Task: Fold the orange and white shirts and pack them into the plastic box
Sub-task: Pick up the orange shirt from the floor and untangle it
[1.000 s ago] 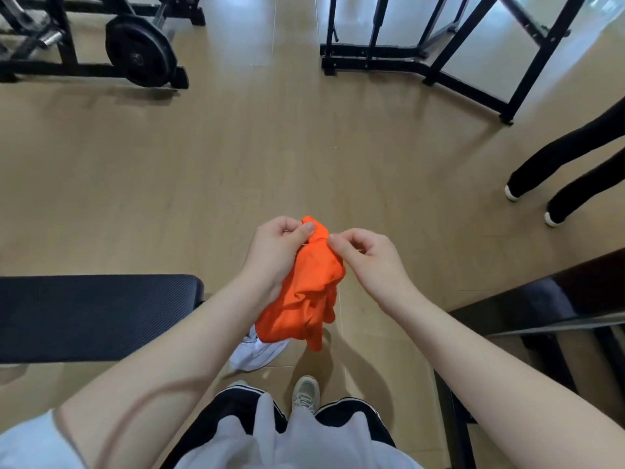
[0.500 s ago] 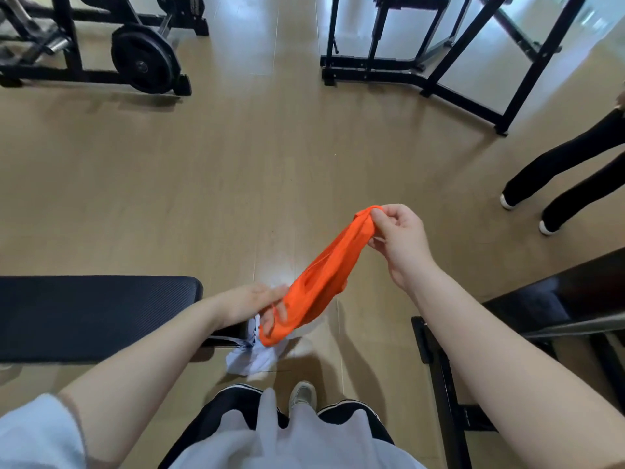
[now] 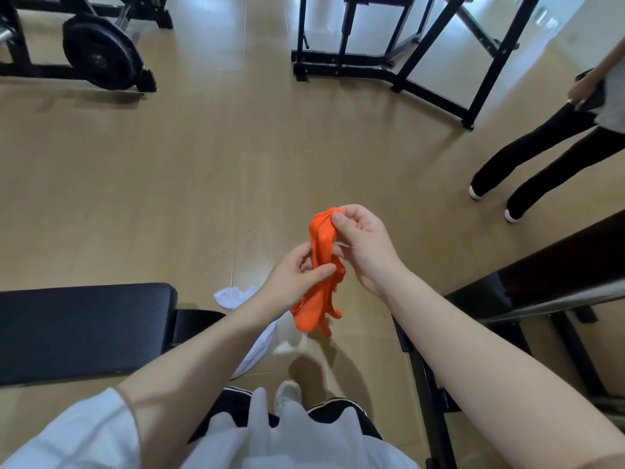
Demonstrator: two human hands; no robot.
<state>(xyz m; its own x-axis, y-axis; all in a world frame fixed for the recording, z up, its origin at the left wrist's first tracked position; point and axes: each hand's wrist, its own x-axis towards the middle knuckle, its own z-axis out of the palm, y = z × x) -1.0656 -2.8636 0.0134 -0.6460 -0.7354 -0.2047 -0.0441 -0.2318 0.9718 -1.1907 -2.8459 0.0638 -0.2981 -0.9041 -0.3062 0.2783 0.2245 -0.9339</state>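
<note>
Centre frame: right hand (image 3: 363, 247) pinched the orange shirt (image 3: 321, 275) at its top edge; left hand (image 3: 297, 277) pinched it mid-length, bunched, hanging. White shirt (image 3: 233, 296) lay at the padded table (image 3: 84, 330) end, lower left. Open floor (image 3: 203, 184) above.

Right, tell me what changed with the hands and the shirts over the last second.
The left hand dropped low half a second ago, and has come back up to pinch the orange shirt at its middle. The right hand kept its pinch on the top end. The shirt, stretched slantwise just before, now hangs bunched between both hands. The white shirt stays by the black bench.
</note>
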